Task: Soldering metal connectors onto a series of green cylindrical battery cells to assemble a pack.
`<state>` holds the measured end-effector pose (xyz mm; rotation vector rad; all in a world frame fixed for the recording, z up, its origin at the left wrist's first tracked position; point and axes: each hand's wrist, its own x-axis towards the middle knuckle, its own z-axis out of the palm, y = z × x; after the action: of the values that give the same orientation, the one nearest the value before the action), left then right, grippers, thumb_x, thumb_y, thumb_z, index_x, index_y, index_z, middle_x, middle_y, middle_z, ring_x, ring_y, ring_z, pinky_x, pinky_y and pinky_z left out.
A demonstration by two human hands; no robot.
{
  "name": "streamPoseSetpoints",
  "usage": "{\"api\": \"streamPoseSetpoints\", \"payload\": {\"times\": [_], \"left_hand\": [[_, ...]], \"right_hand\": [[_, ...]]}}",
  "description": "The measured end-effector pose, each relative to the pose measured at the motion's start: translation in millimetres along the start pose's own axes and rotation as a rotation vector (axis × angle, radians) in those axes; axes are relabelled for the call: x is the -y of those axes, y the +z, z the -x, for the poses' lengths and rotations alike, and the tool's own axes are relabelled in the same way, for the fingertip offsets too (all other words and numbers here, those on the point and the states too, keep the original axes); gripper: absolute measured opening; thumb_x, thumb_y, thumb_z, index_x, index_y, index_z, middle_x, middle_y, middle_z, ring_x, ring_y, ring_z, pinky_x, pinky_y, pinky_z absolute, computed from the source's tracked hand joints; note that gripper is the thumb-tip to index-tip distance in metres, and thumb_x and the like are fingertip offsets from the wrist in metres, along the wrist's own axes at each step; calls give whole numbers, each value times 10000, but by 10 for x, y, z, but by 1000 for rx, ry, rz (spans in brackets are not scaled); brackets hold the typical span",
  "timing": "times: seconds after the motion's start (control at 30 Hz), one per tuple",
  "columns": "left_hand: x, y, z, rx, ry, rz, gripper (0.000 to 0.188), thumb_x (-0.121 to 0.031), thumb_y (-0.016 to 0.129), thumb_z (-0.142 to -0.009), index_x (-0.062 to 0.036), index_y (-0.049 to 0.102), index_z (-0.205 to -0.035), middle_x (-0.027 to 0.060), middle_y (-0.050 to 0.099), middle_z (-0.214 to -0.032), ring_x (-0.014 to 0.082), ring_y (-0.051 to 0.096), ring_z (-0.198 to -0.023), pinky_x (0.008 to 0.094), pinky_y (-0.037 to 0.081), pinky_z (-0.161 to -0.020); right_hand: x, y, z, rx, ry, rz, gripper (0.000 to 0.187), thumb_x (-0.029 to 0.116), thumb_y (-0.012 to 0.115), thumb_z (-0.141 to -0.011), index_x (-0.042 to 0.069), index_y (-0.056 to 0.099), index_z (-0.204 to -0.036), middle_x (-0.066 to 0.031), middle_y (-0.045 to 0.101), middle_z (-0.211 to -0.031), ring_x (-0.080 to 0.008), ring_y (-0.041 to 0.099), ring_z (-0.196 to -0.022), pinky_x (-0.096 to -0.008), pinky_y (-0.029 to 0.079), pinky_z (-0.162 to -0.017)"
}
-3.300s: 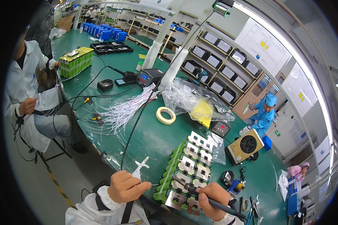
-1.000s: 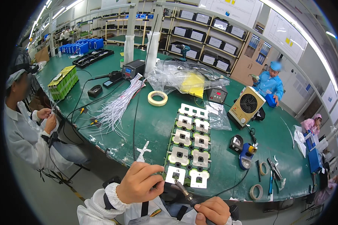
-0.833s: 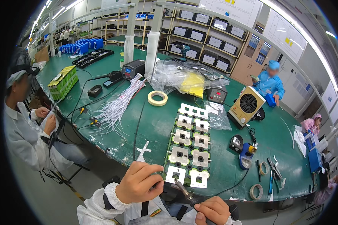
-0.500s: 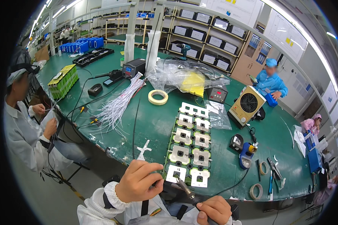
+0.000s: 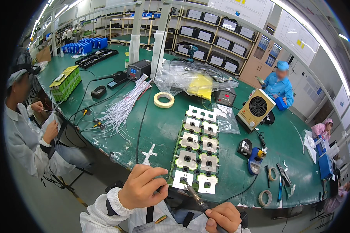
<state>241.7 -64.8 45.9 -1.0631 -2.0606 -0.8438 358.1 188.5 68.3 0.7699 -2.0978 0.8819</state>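
My right hand [image 5: 224,218] is closed round the handle of a soldering iron [image 5: 198,199]. The iron's tip meets the square cut-out of the white frame at the near left corner of a battery pack [image 5: 188,159]. That pack is long, with green cell holders, two rows of silver metal plates and white frames at both ends. Beside its near left edge is my left hand [image 5: 144,187], fingers curled and pressed together; whatever they pinch is hidden or too small to name.
Right of the pack stand a blue soldering-iron stand [image 5: 255,161], a beige fan [image 5: 256,108], tape rolls [image 5: 265,198] and pliers [image 5: 284,174]. Beyond it lie masking tape [image 5: 163,100], white wires [image 5: 122,110] and clear plastic [image 5: 175,77]. A co-worker [image 5: 35,128] sits at left, another [image 5: 279,85] across.
The iron's tip has shifted very slightly, staying at the same near left frame. My left hand is almost still. Across the table, the person in blue has moved their arms a little.
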Motion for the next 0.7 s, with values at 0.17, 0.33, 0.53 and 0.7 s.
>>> {"api": "streamPoseSetpoints", "payload": {"times": [0.17,0.33,0.53,0.7], "left_hand": [[5,19,0,-18,11,12,209,-46,788,-643,-103,672,-808,37,706,-1071,242,594,-826,352,476,-735],[7,28,10,-12,8,12,210,-44,787,-642,-103,673,-808,36,705,-1075,240,591,-823,351,477,-735],[11,35,7,-16,7,16,208,-44,785,-641,-100,673,-807,36,705,-1076,238,590,-816,352,476,-734],[-1,36,-1,-11,8,19,206,-44,782,-640,-99,673,-807,37,706,-1078,239,589,-812,352,476,-733]], "right_hand": [[-24,23,6,-28,-25,-3,110,44,682,-906,-63,695,-930,-153,670,-780,-272,616,-601,-354,488,-540],[-20,24,10,-33,-20,-1,110,43,682,-907,-66,693,-916,-156,671,-777,-269,616,-597,-348,486,-539],[-29,36,12,-45,-20,-4,107,40,681,-907,-66,691,-906,-156,670,-767,-263,614,-593,-347,483,-534],[-38,42,25,-51,-27,2,110,42,679,-907,-68,687,-901,-155,669,-754,-264,610,-581,-349,478,-527]]}}
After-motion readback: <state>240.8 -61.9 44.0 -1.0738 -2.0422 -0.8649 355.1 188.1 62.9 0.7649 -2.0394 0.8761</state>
